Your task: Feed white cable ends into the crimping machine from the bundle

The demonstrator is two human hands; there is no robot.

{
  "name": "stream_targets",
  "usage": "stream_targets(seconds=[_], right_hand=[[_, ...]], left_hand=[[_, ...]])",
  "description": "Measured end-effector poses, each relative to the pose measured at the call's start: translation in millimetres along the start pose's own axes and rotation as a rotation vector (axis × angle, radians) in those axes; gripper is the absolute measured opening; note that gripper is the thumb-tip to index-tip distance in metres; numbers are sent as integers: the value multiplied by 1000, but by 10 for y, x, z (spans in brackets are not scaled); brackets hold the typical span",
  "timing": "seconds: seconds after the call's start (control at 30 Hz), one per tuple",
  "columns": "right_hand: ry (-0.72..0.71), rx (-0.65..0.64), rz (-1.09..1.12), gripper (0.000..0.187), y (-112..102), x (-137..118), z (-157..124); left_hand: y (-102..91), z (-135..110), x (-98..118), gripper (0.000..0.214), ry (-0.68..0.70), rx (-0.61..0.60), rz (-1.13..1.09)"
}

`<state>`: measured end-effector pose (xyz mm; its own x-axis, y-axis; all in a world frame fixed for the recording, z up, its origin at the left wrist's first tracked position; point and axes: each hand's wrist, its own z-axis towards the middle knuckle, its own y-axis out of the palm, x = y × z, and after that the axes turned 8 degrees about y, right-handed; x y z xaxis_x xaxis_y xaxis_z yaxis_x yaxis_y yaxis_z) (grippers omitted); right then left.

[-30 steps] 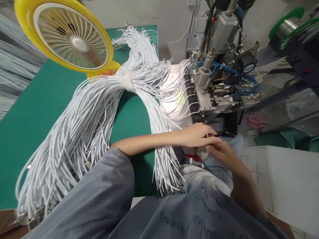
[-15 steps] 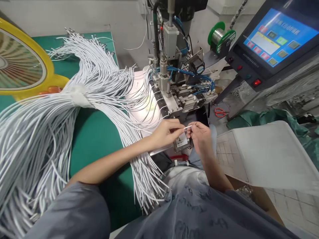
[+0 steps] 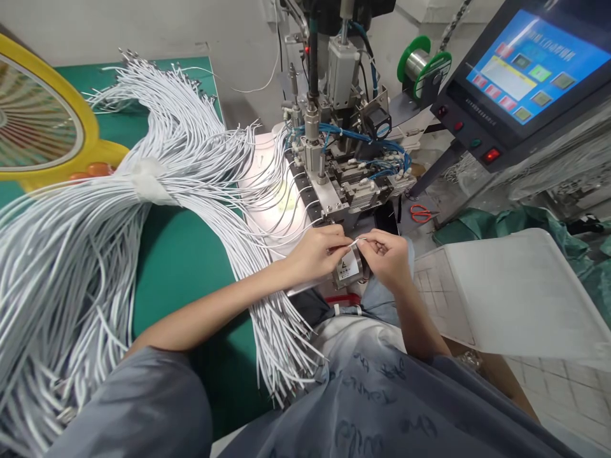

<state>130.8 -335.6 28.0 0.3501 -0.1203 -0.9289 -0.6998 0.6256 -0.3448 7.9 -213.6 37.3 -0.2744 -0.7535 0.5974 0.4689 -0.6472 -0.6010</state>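
Observation:
My left hand [image 3: 321, 254] pinches a white cable [image 3: 354, 242] close to its end, thumb against fingers. My right hand [image 3: 386, 256] meets it from the other side, its fingertips closed on the cable's tip. Both hands are in front of the soldering machine [image 3: 315, 159], over a metal box with a white label [image 3: 348, 266]. A row of white cables lies across the machine's dark feed rail [image 3: 300, 181]. Left of my hands, a big bundle of white cables [image 3: 210, 203] is held by a white tie [image 3: 149, 182].
A yellow fan [image 3: 90, 137] stands on the green mat [image 3: 181, 267]. Right of the machine are a wire spool [image 3: 417, 60], a control screen [image 3: 534, 70] and red-handled scissors [image 3: 421, 214]. A pale plastic tray [image 3: 520, 299] lies to my right.
My right hand has turned and closed in on the cable's tip, its fingers now nearer my left hand. The left hand stays almost in place. The machine's upper cylinder has shifted slightly right in view.

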Motion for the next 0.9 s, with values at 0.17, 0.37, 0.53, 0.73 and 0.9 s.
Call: stream_targets(seconds=[0.17, 0.37, 0.53, 0.73, 0.9], right_hand=[[60, -67, 143, 14, 29, 77, 11], [43, 159, 149, 20, 255, 43, -130], [-119, 234, -196, 29, 226, 0, -97], [70, -195, -3, 22, 36, 109, 146], [47, -8, 138, 23, 174, 140, 127]], left_hand=[[46, -17, 4, 13, -50, 34, -49], [111, -49, -6, 17, -12, 89, 37], [-7, -31, -82, 26, 349, -118, 645], [-129, 31, -199, 27, 425, -243, 616], [12, -19, -263, 19, 112, -90, 180]])
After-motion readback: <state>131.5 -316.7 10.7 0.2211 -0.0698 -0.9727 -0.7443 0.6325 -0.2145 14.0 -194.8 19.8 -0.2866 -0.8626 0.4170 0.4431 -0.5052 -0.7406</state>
